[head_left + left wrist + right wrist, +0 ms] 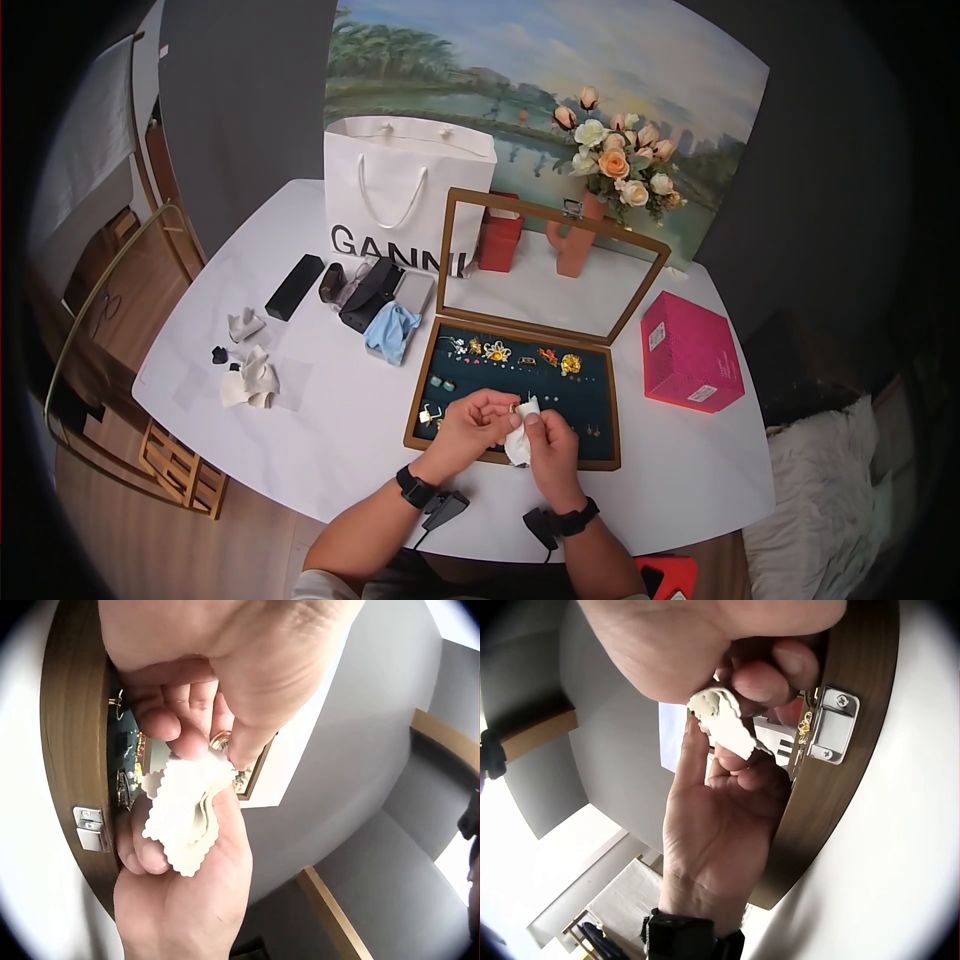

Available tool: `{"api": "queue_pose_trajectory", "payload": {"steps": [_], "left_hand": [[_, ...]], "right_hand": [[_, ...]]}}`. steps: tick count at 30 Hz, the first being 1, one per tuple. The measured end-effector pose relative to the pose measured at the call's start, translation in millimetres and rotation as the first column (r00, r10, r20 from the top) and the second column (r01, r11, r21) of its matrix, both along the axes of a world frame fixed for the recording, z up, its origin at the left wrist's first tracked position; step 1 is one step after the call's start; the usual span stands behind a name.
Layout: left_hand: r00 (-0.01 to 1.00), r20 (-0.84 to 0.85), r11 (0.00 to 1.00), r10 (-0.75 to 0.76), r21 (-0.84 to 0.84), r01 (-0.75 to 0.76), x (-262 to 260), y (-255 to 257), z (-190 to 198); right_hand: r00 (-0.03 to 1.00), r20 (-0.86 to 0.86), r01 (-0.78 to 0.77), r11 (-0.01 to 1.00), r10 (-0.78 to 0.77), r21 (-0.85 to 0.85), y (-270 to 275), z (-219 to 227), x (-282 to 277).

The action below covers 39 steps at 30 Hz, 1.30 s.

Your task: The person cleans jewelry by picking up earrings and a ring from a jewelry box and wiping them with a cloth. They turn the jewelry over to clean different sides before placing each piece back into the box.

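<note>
Over the open jewelry box (612, 400), both hands meet at a small white polishing cloth (187, 802) with zigzag edges. My left hand (472, 425) pinches a small gold ring (221, 740) between thumb and fingertips, close against the cloth's upper edge. The right hand (553, 448) grips the cloth between thumb and fingers; its loose end hangs toward me. Part of the ring is hidden by the fingers and cloth. On the box's dark green lining lie gold flower-shaped pieces (497, 351), a round yellow piece (571, 364) and several small earrings.
The glass lid (550, 270) stands raised behind the box. Leftward are a light blue cloth (391, 332), a black case (372, 296), a long black box (295, 287) and crumpled beige cloths (250, 380). A white paper bag (400, 190), flowers (620, 150) and a pink box (690, 352) stand around.
</note>
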State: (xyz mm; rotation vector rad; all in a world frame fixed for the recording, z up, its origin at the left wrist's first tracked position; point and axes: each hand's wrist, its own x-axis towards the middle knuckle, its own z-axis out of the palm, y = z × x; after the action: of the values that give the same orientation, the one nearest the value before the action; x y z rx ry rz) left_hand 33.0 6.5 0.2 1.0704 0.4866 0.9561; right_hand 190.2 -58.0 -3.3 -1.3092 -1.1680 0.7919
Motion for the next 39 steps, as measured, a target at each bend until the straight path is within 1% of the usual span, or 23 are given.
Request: {"api": "queue_pose_trajectory", "payload": {"steps": [4, 7, 10, 13, 16, 19, 22, 25, 28, 31, 34, 37, 39], "left_hand": [[1.000, -0.002, 0.999, 0.028, 0.031, -0.028, 2, -1, -3], [0.992, -0.051, 0.993, 0.115, 0.012, -0.115, 1, -1, -1], [0.983, 0.077, 0.981, 0.168, -0.108, -0.159, 0, 1, 3], [0.983, 0.118, 0.981, 0.141, -0.150, -0.122, -3, 4, 3], [0.998, 0.009, 0.995, 0.064, -0.076, -0.063, -3, 1, 6], [0.999, 0.030, 0.997, 0.024, 0.069, -0.026, 5, -5, 1], [1.000, -0.001, 0.996, 0.032, 0.083, -0.031, 4, -1, -4], [0.997, 0.004, 0.997, 0.078, 0.013, -0.078, 1, -1, -2], [0.996, 0.032, 0.994, 0.089, -0.069, -0.087, -2, -1, 4], [0.998, 0.027, 0.998, 0.063, -0.015, -0.062, 2, -2, 3], [1.000, 0.003, 1.000, 0.025, -0.008, -0.025, 0, -3, 7], [1.000, -0.005, 0.999, -0.026, 0.042, 0.026, -1, -3, 7], [0.996, -0.077, 0.996, -0.050, 0.066, 0.055, -2, -2, 2]], "right_hand": [[1.000, 0.011, 0.002, 1.000, -0.002, 0.000, 1, 0, 1], [0.997, -0.005, -0.071, 0.997, 0.071, -0.031, -2, 5, 2], [0.999, 0.020, -0.026, 1.000, 0.027, -0.006, -3, 4, 3], [0.997, 0.004, 0.078, 0.997, -0.078, 0.016, 1, -1, 4], [0.997, -0.032, 0.076, 0.997, -0.076, -0.004, 1, -2, 2], [1.000, 0.003, 0.024, 1.000, -0.023, -0.019, 0, -1, 2], [1.000, -0.025, 0.003, 1.000, -0.003, -0.009, 0, 1, 1], [0.985, -0.140, -0.115, 0.989, 0.101, -0.097, -5, 4, 2], [0.985, -0.111, -0.138, 0.988, 0.130, -0.067, -5, 5, 0], [0.981, -0.155, -0.133, 0.988, 0.119, -0.081, -3, -4, 3], [0.978, -0.185, -0.109, 0.992, 0.095, -0.065, -3, -2, 0], [0.997, -0.055, -0.058, 0.998, 0.058, -0.003, -1, -3, 3], [0.999, -0.013, -0.043, 0.999, 0.043, 0.015, 0, -4, 4]]}}
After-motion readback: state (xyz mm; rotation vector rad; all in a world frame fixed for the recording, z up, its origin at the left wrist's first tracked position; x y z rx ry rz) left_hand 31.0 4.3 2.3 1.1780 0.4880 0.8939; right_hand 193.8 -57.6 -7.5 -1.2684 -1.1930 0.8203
